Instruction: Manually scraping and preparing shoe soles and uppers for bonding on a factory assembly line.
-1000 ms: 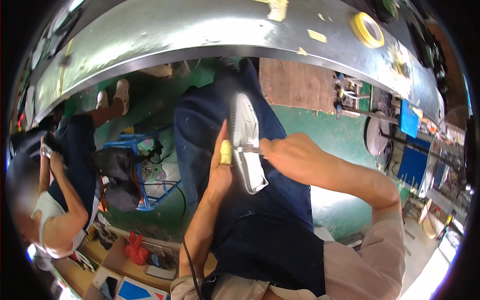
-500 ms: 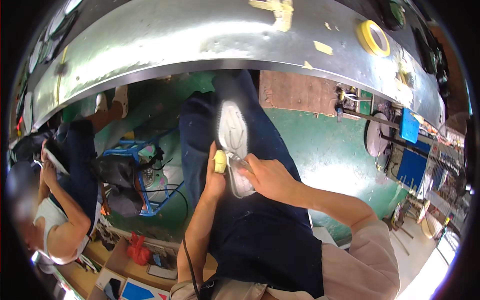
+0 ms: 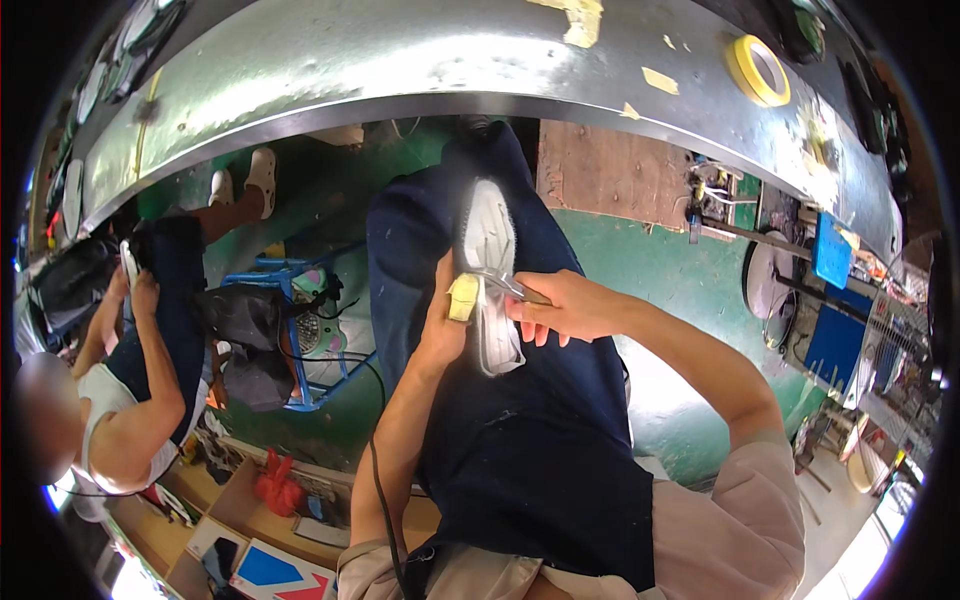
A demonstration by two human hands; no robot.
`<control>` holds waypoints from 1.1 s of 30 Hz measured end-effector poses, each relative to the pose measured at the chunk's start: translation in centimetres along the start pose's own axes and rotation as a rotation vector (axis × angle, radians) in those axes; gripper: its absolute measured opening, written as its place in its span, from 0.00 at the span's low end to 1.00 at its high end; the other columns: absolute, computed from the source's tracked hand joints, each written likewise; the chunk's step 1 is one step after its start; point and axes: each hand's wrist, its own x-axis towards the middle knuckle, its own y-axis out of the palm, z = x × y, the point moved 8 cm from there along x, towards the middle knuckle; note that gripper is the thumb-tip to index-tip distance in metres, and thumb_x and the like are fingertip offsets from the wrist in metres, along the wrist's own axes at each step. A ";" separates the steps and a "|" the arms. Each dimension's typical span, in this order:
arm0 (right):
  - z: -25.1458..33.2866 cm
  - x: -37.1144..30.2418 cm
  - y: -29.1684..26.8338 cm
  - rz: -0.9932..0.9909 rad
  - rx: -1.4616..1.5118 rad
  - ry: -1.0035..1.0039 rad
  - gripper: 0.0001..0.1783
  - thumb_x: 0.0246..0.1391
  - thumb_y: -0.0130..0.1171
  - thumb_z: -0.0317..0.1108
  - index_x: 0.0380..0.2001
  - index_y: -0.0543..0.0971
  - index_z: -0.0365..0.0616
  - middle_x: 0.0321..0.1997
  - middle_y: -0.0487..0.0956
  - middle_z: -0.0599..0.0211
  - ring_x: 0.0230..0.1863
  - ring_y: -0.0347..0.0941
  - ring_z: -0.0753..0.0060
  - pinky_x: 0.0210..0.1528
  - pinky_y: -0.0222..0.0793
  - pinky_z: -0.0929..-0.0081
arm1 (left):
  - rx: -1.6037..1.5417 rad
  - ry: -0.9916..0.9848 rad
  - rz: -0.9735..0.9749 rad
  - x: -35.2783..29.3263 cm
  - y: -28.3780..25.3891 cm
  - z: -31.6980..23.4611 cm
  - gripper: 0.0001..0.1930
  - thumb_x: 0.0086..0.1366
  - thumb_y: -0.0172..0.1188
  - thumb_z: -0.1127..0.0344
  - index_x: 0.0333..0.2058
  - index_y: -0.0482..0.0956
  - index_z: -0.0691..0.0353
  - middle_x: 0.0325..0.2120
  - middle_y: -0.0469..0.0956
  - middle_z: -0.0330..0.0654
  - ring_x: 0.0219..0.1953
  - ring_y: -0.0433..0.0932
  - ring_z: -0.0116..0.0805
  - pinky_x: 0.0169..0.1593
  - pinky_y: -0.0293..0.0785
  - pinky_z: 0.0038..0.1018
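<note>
A white shoe-shaped piece, its sole-like face turned up and its edge fringed, lies lengthwise over my dark-clad lap. My left hand is closed on its left side, with yellow tape wrapped around the thumb. From the right, my right hand grips a metal hand tool resembling pliers. The tool's silvery head lies across the middle of the white piece, close to the taped thumb. Its exact jaw position is too small to tell. Fingers cover part of the tool's handle.
A metal-topped bench curves across the far side, bearing a yellow tape roll. At left, another person handles a shoe beside a blue metal frame with a black bag. Open boxes stand lower left. A black cable crosses my left arm.
My right hand has turned, its lower fingers now looser, and the tool lies more crosswise on the white piece. The view has shifted slightly. The other person's hands have moved.
</note>
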 end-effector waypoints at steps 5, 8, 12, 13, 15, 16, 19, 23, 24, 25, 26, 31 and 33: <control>-0.6 0.1 0.0 0.053 0.121 0.000 0.23 0.78 0.53 0.54 0.54 0.78 0.44 0.41 0.87 0.61 0.38 0.87 0.70 0.33 0.83 0.69 | -0.211 -0.066 -0.049 -0.1 1.1 -0.5 0.32 0.79 0.45 0.64 0.79 0.56 0.62 0.66 0.75 0.48 0.65 0.76 0.37 0.69 0.71 0.32; -1.3 1.6 0.5 0.154 0.277 -0.049 0.24 0.79 0.51 0.53 0.54 0.78 0.40 0.41 0.87 0.59 0.39 0.88 0.70 0.32 0.83 0.73 | -0.386 -0.139 -0.035 -0.5 0.2 2.2 0.30 0.80 0.45 0.63 0.77 0.59 0.64 0.63 0.78 0.49 0.62 0.79 0.39 0.67 0.74 0.33; -0.4 -0.6 0.9 0.070 0.178 0.004 0.25 0.80 0.49 0.53 0.55 0.75 0.39 0.39 0.87 0.57 0.38 0.88 0.66 0.33 0.82 0.69 | -0.064 -0.073 -0.173 -1.0 0.3 0.2 0.31 0.81 0.46 0.65 0.78 0.56 0.69 0.65 0.77 0.50 0.64 0.78 0.41 0.69 0.72 0.36; -0.2 -1.6 -0.6 -0.032 0.050 0.069 0.25 0.80 0.49 0.54 0.55 0.74 0.39 0.39 0.87 0.55 0.38 0.88 0.63 0.34 0.82 0.66 | 0.220 -0.021 -0.142 -0.6 -0.7 -0.4 0.33 0.81 0.47 0.66 0.79 0.52 0.70 0.67 0.76 0.55 0.67 0.77 0.46 0.71 0.71 0.37; -0.9 -3.0 -1.4 -0.031 -0.036 0.035 0.22 0.81 0.47 0.51 0.52 0.72 0.39 0.38 0.87 0.54 0.38 0.87 0.60 0.39 0.81 0.61 | 0.438 -0.037 -0.009 0.3 -1.1 -1.9 0.36 0.77 0.50 0.69 0.79 0.50 0.71 0.66 0.75 0.64 0.68 0.76 0.56 0.72 0.69 0.39; -1.2 -3.1 -1.6 -0.029 -0.119 -0.048 0.21 0.81 0.47 0.49 0.52 0.72 0.40 0.37 0.87 0.55 0.37 0.87 0.57 0.41 0.79 0.59 | 0.437 -0.044 -0.008 0.8 -0.8 -3.2 0.36 0.77 0.50 0.69 0.79 0.50 0.71 0.66 0.75 0.64 0.68 0.76 0.56 0.72 0.69 0.39; 0.1 -1.8 -0.9 0.047 -0.302 -0.086 0.17 0.78 0.52 0.44 0.48 0.74 0.38 0.34 0.85 0.51 0.39 0.86 0.47 0.40 0.76 0.49 | 0.573 -0.227 0.067 1.0 0.1 -3.8 0.40 0.70 0.54 0.75 0.78 0.50 0.70 0.65 0.75 0.70 0.69 0.74 0.65 0.71 0.69 0.42; 3.4 -1.2 2.2 0.057 -0.778 -0.368 0.18 0.73 0.61 0.41 0.42 0.71 0.36 0.24 0.81 0.49 0.32 0.81 0.35 0.34 0.72 0.45 | 0.609 -0.157 0.032 0.3 -0.3 -3.9 0.42 0.64 0.54 0.79 0.77 0.52 0.69 0.63 0.75 0.72 0.68 0.74 0.69 0.69 0.70 0.46; 3.3 -1.0 2.5 0.044 -0.760 -0.328 0.18 0.73 0.60 0.43 0.43 0.71 0.36 0.24 0.80 0.47 0.31 0.80 0.35 0.34 0.71 0.44 | 0.602 -0.119 0.002 -0.1 -0.7 -3.9 0.42 0.64 0.53 0.79 0.77 0.52 0.69 0.62 0.76 0.72 0.67 0.75 0.70 0.68 0.72 0.46; 3.3 -0.8 2.3 0.027 -0.753 -0.295 0.19 0.74 0.59 0.44 0.43 0.72 0.36 0.24 0.79 0.45 0.31 0.80 0.34 0.34 0.70 0.43 | 0.601 -0.115 -0.012 -0.2 -1.0 -3.3 0.42 0.64 0.53 0.79 0.77 0.52 0.69 0.62 0.76 0.72 0.67 0.75 0.70 0.68 0.72 0.46; 2.3 -0.8 3.0 0.036 -0.765 -0.302 0.19 0.74 0.59 0.44 0.43 0.72 0.36 0.24 0.79 0.45 0.31 0.80 0.34 0.34 0.70 0.43 | 0.586 -0.045 -0.018 -0.4 -1.2 -2.8 0.42 0.63 0.53 0.79 0.77 0.52 0.68 0.60 0.77 0.72 0.65 0.76 0.71 0.67 0.73 0.47; -2.0 -0.7 2.7 0.292 0.083 0.145 0.19 0.80 0.47 0.46 0.48 0.72 0.38 0.24 0.79 0.57 0.28 0.81 0.57 0.33 0.77 0.56 | 0.611 0.053 -0.035 0.0 0.1 -3.2 0.43 0.66 0.53 0.77 0.79 0.49 0.70 0.66 0.73 0.70 0.70 0.74 0.65 0.71 0.69 0.43; -0.3 -1.0 2.3 0.285 0.017 0.127 0.19 0.80 0.47 0.46 0.48 0.72 0.37 0.25 0.80 0.57 0.28 0.82 0.57 0.34 0.78 0.55 | 0.430 0.048 0.034 -0.8 -0.6 -2.9 0.43 0.69 0.52 0.78 0.80 0.45 0.69 0.74 0.65 0.67 0.76 0.67 0.55 0.76 0.63 0.39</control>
